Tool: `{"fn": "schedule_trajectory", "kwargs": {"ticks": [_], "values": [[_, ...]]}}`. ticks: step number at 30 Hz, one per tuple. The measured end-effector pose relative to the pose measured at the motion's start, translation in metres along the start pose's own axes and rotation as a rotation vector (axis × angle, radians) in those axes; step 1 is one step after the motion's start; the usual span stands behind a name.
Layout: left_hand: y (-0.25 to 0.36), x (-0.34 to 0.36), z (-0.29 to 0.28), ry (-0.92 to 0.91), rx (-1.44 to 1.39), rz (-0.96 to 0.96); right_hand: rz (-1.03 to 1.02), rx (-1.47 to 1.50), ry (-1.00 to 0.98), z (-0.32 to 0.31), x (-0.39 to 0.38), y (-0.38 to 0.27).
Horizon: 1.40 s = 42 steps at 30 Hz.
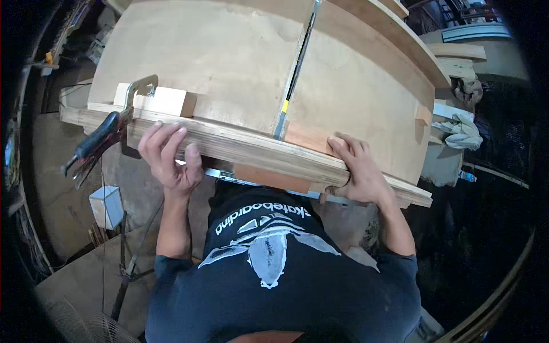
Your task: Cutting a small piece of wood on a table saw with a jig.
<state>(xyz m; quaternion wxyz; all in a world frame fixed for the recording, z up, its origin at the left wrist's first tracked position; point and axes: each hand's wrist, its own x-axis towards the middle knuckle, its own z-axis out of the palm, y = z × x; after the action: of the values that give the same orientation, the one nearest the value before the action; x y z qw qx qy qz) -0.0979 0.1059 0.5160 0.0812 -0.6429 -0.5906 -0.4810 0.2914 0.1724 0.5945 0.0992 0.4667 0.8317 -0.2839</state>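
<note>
A long pale wooden board (257, 146) lies along the near edge of a plywood worktop (217, 51). My left hand (170, 155) grips it left of the middle, fingertips on its upper side and thumb on its front face. My right hand (357, 171) holds it farther right, fingers curled over the top next to a pinkish wood strip (306, 137). At the left, a locking C-clamp (103, 131) with dark handles grips the board beside a short wood block (171, 100). A metal rail (213, 171) shows partly below the board.
A slot (303, 51) crosses the worktop, and a tall wooden strip (400, 43) lines its back right. Wood offcuts and a crumpled cloth (463, 134) sit at the right. A white box (106, 207) stands low at the left, near metal rods.
</note>
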Motion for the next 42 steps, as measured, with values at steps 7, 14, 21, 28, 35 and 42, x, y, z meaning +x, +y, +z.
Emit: {"fn": "schedule_trajectory", "kwargs": {"ticks": [7,14,21,28,35,42], "values": [[0.002,0.011,0.025,-0.206,0.101,-0.015,0.086,0.028,-0.012,-0.003,0.012,0.000],[0.001,0.009,0.025,-0.230,0.086,-0.065,0.163,-0.005,-0.074,-0.009,0.021,0.003],[-0.003,0.005,0.030,-0.207,0.107,-0.054,0.090,0.000,0.004,-0.007,0.032,0.006],[-0.011,0.009,0.045,-0.071,0.080,0.029,0.053,-0.081,0.016,-0.005,0.040,0.010],[-0.005,0.014,0.042,-0.181,0.133,-0.015,0.019,-0.067,-0.041,-0.010,0.045,0.017],[-0.003,0.021,0.038,-0.320,0.175,-0.092,0.041,-0.085,-0.039,-0.010,0.048,0.014]]}}
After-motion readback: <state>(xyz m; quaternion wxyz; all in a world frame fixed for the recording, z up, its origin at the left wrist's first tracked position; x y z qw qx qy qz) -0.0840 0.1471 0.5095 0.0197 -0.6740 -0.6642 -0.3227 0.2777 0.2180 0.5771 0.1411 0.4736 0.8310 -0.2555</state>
